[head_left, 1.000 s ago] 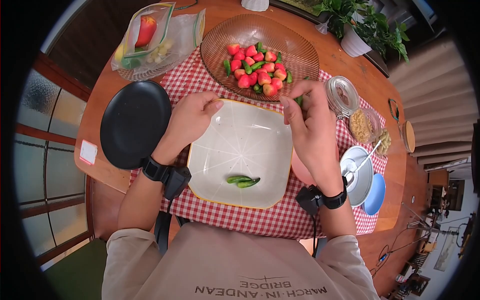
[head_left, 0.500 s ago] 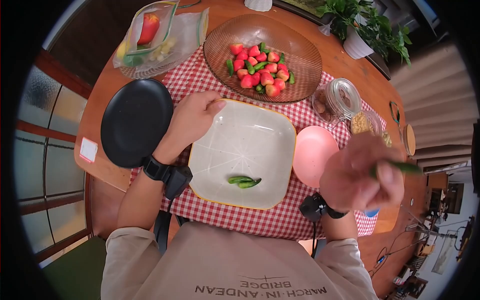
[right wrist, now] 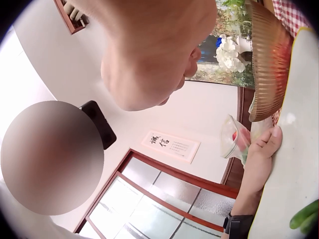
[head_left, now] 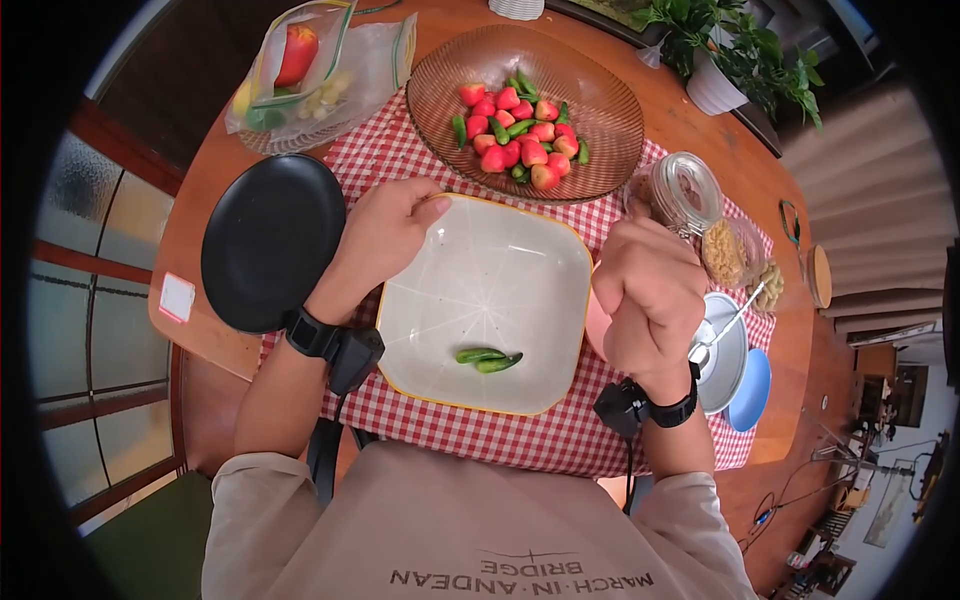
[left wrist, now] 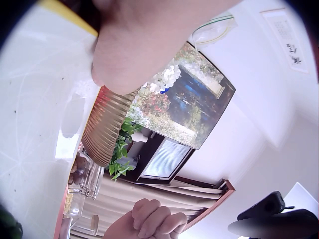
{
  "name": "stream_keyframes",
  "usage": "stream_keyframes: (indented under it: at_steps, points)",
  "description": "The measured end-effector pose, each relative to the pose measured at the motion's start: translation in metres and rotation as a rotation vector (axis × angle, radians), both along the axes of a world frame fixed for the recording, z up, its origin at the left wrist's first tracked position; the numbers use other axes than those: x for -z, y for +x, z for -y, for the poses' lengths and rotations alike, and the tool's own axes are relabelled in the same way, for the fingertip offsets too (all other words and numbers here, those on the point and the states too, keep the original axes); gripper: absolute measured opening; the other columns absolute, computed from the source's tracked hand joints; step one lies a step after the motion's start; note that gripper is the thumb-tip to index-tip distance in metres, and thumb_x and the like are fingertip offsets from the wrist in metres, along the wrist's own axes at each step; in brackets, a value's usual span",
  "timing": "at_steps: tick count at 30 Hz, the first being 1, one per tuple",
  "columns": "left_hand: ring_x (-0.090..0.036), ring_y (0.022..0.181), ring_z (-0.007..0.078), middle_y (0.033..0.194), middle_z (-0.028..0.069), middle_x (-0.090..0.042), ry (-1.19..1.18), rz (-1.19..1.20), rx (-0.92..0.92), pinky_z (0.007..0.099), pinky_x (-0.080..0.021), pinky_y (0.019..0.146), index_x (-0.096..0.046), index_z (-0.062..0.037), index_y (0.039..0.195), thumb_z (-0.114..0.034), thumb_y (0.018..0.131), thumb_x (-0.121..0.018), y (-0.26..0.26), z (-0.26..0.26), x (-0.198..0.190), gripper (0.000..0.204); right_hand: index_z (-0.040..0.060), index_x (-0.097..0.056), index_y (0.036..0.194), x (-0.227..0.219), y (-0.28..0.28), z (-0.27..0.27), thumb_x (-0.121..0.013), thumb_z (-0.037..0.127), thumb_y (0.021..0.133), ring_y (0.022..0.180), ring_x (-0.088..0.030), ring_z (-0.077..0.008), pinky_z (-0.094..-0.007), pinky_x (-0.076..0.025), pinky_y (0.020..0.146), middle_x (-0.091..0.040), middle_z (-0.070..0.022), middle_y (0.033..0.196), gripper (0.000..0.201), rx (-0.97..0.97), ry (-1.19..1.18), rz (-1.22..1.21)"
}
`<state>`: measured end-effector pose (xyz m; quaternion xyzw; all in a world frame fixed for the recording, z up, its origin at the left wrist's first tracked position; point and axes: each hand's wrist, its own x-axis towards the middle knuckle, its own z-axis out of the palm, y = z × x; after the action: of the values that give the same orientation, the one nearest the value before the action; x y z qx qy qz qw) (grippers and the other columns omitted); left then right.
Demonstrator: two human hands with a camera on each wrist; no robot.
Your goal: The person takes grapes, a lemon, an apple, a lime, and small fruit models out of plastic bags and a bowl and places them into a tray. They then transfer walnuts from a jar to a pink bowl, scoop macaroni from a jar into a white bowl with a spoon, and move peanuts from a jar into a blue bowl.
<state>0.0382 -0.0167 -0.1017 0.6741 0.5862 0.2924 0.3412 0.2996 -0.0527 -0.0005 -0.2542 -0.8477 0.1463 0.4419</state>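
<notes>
My left hand [head_left: 385, 230] pinches the upper left corner of a square pale dish [head_left: 470, 260] with a yellow rim. Two small cucumbers [head_left: 488, 360] lie in the dish near its front edge. Beyond the dish's right edge my right hand [head_left: 650, 290] is raised, back toward me, with fingers curled; the left wrist view shows the same right hand [left wrist: 149, 219] as a fist. The cucumber it held in the earlier frames is hidden from sight. Behind the dish, a ribbed amber bowl [head_left: 610, 130] holds several small red-and-yellow fruits [head_left: 533, 155] and more small cucumbers.
A black oval plate [head_left: 270, 240] lies at left. Zip bags with fruit [head_left: 300, 60] stand behind it. On the right are a glass jar [head_left: 690, 190], a pink plate [head_left: 598, 325] partly hidden by my right hand, a white bowl with a spoon [head_left: 722, 370] and a blue dish [head_left: 750, 390].
My right hand swings out to the right and up with a cucumber, then returns toward the dish with its back up and the cucumber out of sight. The left hand stays on the dish.
</notes>
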Motion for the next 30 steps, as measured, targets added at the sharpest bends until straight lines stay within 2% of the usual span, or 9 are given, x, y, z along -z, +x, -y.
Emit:
stream_keyframes:
  at_steps: [7,9,12,15,17,21,23,24,30]
  points:
    - [-0.060,0.070,0.0116,0.076,0.0094,-0.067,-0.017,0.007,0.007,0.0316,-0.048,0.067,-0.069,0.0036,0.101,-0.016,0.101,-0.063,0.000,-0.001,0.000,0.021,0.0065,-0.066,0.070,0.000,-0.005,-0.008,-0.059,0.005,0.077,0.071,-0.059,-0.0289,-0.0403,-0.045,0.066,-0.063,-0.0074,0.073,0.009,-0.076,-0.181,0.337]
    - [-0.061,0.071,0.0114,0.077,0.0096,-0.067,-0.025,-0.020,0.010,0.0316,-0.049,0.068,-0.069,0.0036,0.101,-0.016,0.101,-0.063,0.000,-0.001,-0.001,0.021,0.0070,-0.075,0.081,0.010,-0.012,-0.008,-0.061,0.005,0.079,0.088,-0.064,-0.0284,-0.0418,-0.049,0.083,-0.071,-0.0071,0.088,0.014,0.025,0.037,0.310]
    - [-0.061,0.072,0.0111,0.077,0.0095,-0.068,-0.034,0.006,0.005,0.0314,-0.049,0.068,-0.069,0.0035,0.102,-0.017,0.101,-0.063,0.000,-0.001,0.000,0.021,0.0082,-0.078,0.083,0.011,-0.024,0.000,-0.061,-0.002,0.075,0.097,-0.065,-0.0279,-0.0397,-0.049,0.090,-0.073,-0.0072,0.097,0.021,0.190,-0.030,0.229]
    - [-0.060,0.070,0.0114,0.076,0.0091,-0.067,-0.048,0.029,-0.009,0.0313,-0.048,0.068,-0.069,0.0036,0.102,-0.017,0.101,-0.063,0.000,-0.001,0.001,0.021,0.0026,-0.072,0.072,0.015,-0.026,0.000,-0.054,-0.012,0.069,0.091,-0.067,-0.0249,-0.0369,-0.048,0.083,-0.075,-0.0097,0.092,0.023,0.197,-0.017,0.073]
    - [-0.065,0.072,0.0337,0.075,0.0181,-0.065,-0.021,0.045,-0.019,0.0430,-0.048,0.068,-0.070,-0.0010,0.100,-0.023,0.099,-0.064,0.000,-0.001,0.003,0.022,0.0033,-0.064,0.065,0.017,-0.020,-0.001,-0.053,-0.012,0.068,0.081,-0.066,-0.0239,-0.0358,-0.049,0.078,-0.072,-0.0086,0.084,0.019,0.177,-0.032,0.063]
    - [-0.065,0.072,0.0336,0.075,0.0180,-0.065,-0.003,0.039,-0.002,0.0430,-0.048,0.068,-0.069,-0.0008,0.099,-0.023,0.099,-0.065,-0.001,-0.001,0.003,0.022,0.0070,-0.040,0.053,0.024,-0.020,-0.002,-0.060,-0.010,0.060,0.051,-0.051,-0.0218,-0.0339,-0.044,0.055,-0.051,-0.0011,0.060,0.027,0.058,0.116,0.095]
    - [-0.059,0.070,0.0124,0.076,0.0096,-0.066,-0.030,-0.007,0.006,0.0322,-0.048,0.069,-0.068,0.0041,0.101,-0.017,0.101,-0.063,0.000,0.000,-0.003,0.022,0.0075,-0.037,0.053,0.023,-0.021,0.008,-0.061,-0.009,0.059,0.050,-0.049,-0.0218,-0.0347,-0.042,0.053,-0.048,-0.0014,0.058,0.029,0.026,0.081,0.127]
    - [-0.059,0.070,0.0124,0.076,0.0096,-0.066,-0.032,-0.008,0.006,0.0322,-0.048,0.069,-0.068,0.0041,0.101,-0.017,0.101,-0.063,0.000,-0.001,-0.002,0.022,0.0080,-0.035,0.053,0.023,-0.022,0.011,-0.061,-0.009,0.058,0.048,-0.047,-0.0218,-0.0354,-0.040,0.051,-0.044,-0.0017,0.057,0.032,-0.006,0.045,0.158]
    - [-0.060,0.071,0.0114,0.077,0.0092,-0.067,-0.009,0.026,0.010,0.0320,-0.049,0.068,-0.068,0.0040,0.101,-0.018,0.101,-0.063,0.000,-0.001,0.001,0.022,0.0071,-0.059,0.071,0.024,-0.028,0.012,-0.073,0.009,0.075,0.065,-0.059,-0.0244,-0.0374,-0.047,0.063,-0.059,-0.0042,0.076,0.014,-0.044,-0.103,0.397]
